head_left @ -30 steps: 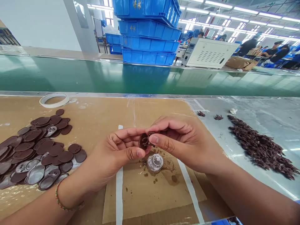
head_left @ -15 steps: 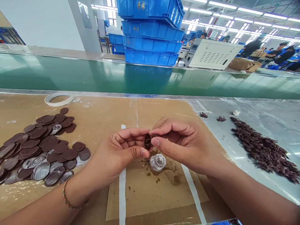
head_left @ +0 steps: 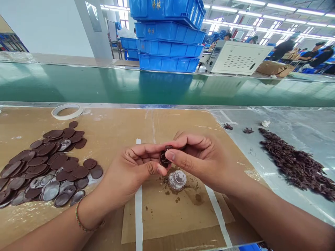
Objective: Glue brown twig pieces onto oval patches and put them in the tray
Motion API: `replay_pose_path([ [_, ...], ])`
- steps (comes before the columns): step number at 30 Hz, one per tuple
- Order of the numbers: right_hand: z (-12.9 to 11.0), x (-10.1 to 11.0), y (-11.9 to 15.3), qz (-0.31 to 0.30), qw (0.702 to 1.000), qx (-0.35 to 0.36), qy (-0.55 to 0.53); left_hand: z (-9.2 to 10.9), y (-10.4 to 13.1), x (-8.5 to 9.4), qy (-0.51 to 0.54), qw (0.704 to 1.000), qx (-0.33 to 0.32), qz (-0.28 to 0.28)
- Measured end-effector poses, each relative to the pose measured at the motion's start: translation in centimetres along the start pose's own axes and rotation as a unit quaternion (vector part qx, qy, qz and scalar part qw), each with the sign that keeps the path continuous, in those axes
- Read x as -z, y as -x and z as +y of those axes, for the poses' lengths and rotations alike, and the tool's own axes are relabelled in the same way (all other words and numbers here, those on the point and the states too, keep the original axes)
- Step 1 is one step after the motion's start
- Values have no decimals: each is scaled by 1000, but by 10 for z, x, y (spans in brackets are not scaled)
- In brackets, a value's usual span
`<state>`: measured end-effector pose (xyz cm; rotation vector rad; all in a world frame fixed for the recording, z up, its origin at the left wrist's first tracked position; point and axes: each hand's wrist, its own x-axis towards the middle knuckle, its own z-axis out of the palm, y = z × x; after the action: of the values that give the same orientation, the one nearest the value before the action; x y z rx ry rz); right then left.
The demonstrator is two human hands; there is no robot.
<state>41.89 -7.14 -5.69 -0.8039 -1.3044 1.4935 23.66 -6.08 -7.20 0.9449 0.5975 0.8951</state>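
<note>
Between the thumb and fingers of my left hand is a dark brown oval disc, held tilted above the table. My right hand is closed in a pinch on a small dark brown piece at the disc's upper edge; its fingertips cover most of that piece. Just below the hands stands a small clear container with whitish residue, wet spots around it. Many similar brown oval discs lie in a loose pile to the left. On the right is a long heap of small dark brown pieces.
A roll of pale tape lies at the back left. White tape strips run along the brown table covering. Beyond is a green belt, with stacked blue crates and a beige metal box behind it. People work far right.
My right fingers have moved slightly left, bringing the small piece against the disc's upper part. The left hand keeps its hold, and the whole view has shifted a little.
</note>
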Motion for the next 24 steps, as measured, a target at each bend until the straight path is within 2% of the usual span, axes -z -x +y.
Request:
replay_pose_path([
  [4,-1,-4,1,-27,998,-46,-44,1,-1,-3,4,998,-2,56],
  [10,-2,-6,2,-63,995,-75,-28,-3,1,-2,-18,993,-43,106],
  [17,-6,-10,2,-71,993,-80,-44,-4,3,-3,-51,991,-46,118],
  [24,-6,-10,2,-69,994,-75,-48,-3,4,-5,-32,991,-40,127],
])
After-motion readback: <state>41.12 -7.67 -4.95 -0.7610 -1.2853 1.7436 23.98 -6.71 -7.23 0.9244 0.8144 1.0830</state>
